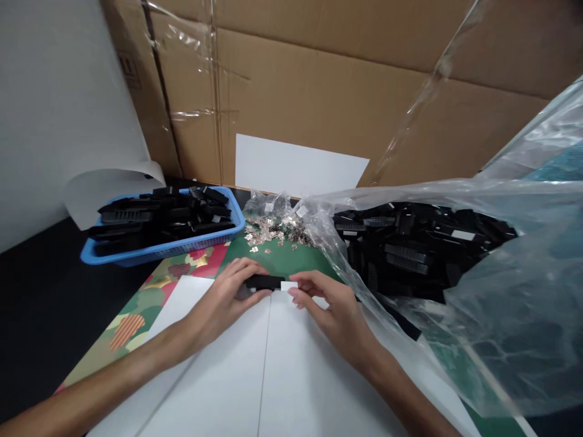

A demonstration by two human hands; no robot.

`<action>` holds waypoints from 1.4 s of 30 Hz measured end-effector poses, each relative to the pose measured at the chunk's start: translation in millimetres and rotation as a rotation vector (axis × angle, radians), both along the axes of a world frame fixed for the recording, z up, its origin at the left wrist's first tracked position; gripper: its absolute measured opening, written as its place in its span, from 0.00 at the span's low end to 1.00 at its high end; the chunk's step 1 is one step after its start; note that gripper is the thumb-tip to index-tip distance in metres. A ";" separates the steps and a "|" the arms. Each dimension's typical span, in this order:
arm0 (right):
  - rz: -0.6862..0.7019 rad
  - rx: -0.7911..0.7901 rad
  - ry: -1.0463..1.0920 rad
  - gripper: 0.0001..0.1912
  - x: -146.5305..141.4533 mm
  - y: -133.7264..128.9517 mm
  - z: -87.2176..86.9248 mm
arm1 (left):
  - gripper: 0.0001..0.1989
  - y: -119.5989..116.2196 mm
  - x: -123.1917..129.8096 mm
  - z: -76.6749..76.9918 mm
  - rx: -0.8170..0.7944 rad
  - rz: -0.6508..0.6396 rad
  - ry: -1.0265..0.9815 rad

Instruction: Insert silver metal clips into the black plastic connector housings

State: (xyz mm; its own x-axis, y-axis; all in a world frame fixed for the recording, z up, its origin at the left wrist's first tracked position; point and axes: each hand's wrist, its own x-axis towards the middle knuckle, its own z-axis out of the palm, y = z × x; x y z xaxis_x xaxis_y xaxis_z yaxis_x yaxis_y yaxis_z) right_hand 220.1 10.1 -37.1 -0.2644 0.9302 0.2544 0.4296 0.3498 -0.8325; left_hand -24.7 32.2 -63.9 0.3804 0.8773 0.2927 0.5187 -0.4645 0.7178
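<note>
A small black plastic part (265, 281) lies across the middle, just above the white sheets (232, 358). My left hand (234, 285) is closed round its left end, thumb below and fingers above. At the part's right end sits a small white piece (288, 286), pinched between the thumb and fingers of my right hand (323, 297). The white piece touches the black part; whether it is fixed to it I cannot tell. Beyond my hands, small metal pieces (273, 230) are heaped on the green surface (291, 258).
A blue basket (182, 246) of black parts stands at the back left. To the right, a clear plastic bag (473, 321) holds many black parts (410, 249). Cardboard (310, 91) with a white paper (296, 164) rises behind. Patterned paper (132, 321) lies left.
</note>
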 end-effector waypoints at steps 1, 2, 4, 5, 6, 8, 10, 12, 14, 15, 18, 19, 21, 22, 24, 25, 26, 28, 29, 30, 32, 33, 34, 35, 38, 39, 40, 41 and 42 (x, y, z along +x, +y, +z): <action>-0.002 -0.008 0.007 0.08 1.5 0.0 1.7 | 0.09 -2.0 0.0 1.3 0.042 -0.017 0.022; -0.005 -0.016 0.013 0.08 3.0 0.0 3.6 | 0.09 -4.3 0.2 2.4 0.085 -0.034 0.037; -0.008 0.001 -0.001 0.08 5.3 -0.3 6.9 | 0.10 -9.6 1.1 3.4 0.148 -0.055 0.039; 0.002 0.034 -0.012 0.08 5.5 -0.6 8.0 | 0.11 -12.1 1.6 3.3 0.167 -0.058 0.020; 0.024 0.082 -0.024 0.08 5.0 -1.2 8.5 | 0.12 -14.4 2.2 2.9 0.187 -0.058 -0.004; 0.087 0.185 -0.036 0.07 1.6 -2.8 7.8 | 0.13 -17.8 2.9 1.9 0.232 -0.057 -0.045; 0.139 0.238 -0.009 0.08 -3.5 -4.4 6.0 | 0.14 -19.6 2.9 1.4 0.278 -0.061 -0.085; 0.161 0.236 0.051 0.08 -7.9 -5.1 4.4 | 0.15 -20.7 2.9 1.6 0.295 -0.061 -0.111; 0.170 0.208 0.117 0.07 -10.1 -4.6 3.8 | 0.14 -21.8 3.6 2.1 0.302 -0.060 -0.129; 0.170 0.192 0.136 0.07 -10.3 -4.0 3.7 | 0.14 -22.3 4.2 2.2 0.307 -0.058 -0.137; 0.162 0.160 0.138 0.07 -9.5 -2.3 3.5 | 0.14 -24.0 6.1 1.6 0.344 -0.064 -0.160; 0.162 0.157 0.135 0.07 -9.2 -2.1 3.2 | 0.14 -24.3 6.5 1.2 0.355 -0.068 -0.163; 0.170 0.165 0.138 0.07 -8.9 -2.2 2.6 | 0.14 -24.8 6.8 0.5 0.369 -0.074 -0.167; 0.176 0.174 0.142 0.07 -8.9 -2.5 2.3 | 0.14 -24.9 6.7 0.2 0.372 -0.074 -0.167; 0.187 0.201 0.136 0.08 -9.5 -3.3 2.1 | 0.15 -24.7 6.3 -0.3 0.377 -0.069 -0.168; 0.185 0.212 0.126 0.08 -10.1 -3.7 2.0 | 0.15 -24.5 6.0 -0.5 0.378 -0.064 -0.167; 0.177 0.215 0.112 0.08 -11.1 -4.2 1.9 | 0.16 -24.3 5.6 -0.8 0.375 -0.059 -0.164; 0.141 0.183 0.086 0.07 -13.8 -5.8 1.3 | 0.17 -23.9 4.8 -1.6 0.362 -0.062 -0.154; 0.119 0.155 0.077 0.06 -15.3 -6.8 0.7 | 0.18 -23.8 4.3 -2.1 0.354 -0.063 -0.150; 0.099 0.135 0.070 0.05 -16.6 -8.1 0.1 | 0.18 -23.6 3.8 -2.7 0.345 -0.062 -0.147; 0.084 0.144 0.052 0.06 -17.6 -10.7 -0.7 | 0.17 -23.2 3.3 -3.5 0.335 -0.066 -0.154; 0.094 0.167 0.042 0.07 -17.1 -11.5 -0.7 | 0.17 -23.0 3.2 -3.6 0.333 -0.067 -0.160; 0.117 0.187 0.034 0.07 -15.9 -11.6 -0.2 | 0.17 -22.6 3.4 -3.4 0.329 -0.067 -0.165; 0.144 0.189 0.029 0.08 -14.0 -10.5 0.5 | 0.18 -22.1 3.7 -2.8 0.327 -0.066 -0.164; 0.113 0.116 -0.019 0.14 -6.4 4.3 1.5 | 0.17 -19.7 5.0 1.1 0.345 -0.035 -0.109; 0.057 0.100 -0.057 0.15 -4.0 13.7 0.2 | 0.16 -18.7 5.3 2.8 0.359 -0.024 -0.079; -0.020 0.099 -0.109 0.16 -2.1 25.1 -2.4 | 0.15 -17.8 5.5 4.4 0.376 -0.016 -0.051; -0.078 0.112 -0.151 0.16 -0.6 37.7 -6.1 | 0.14 -16.9 5.6 5.7 0.393 -0.008 -0.029; -0.112 0.122 -0.181 0.15 0.2 50.8 -10.7 | 0.14 -16.2 5.5 6.7 0.406 -0.002 -0.015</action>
State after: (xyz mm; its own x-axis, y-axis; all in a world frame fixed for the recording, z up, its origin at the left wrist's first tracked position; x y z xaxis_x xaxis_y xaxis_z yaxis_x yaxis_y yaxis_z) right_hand 220.3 60.9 -47.8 -0.2125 0.9218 0.3244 0.6094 0.3845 -0.6934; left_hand -19.2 16.0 -57.2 0.3747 0.6888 0.6207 0.5084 -0.7124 0.4837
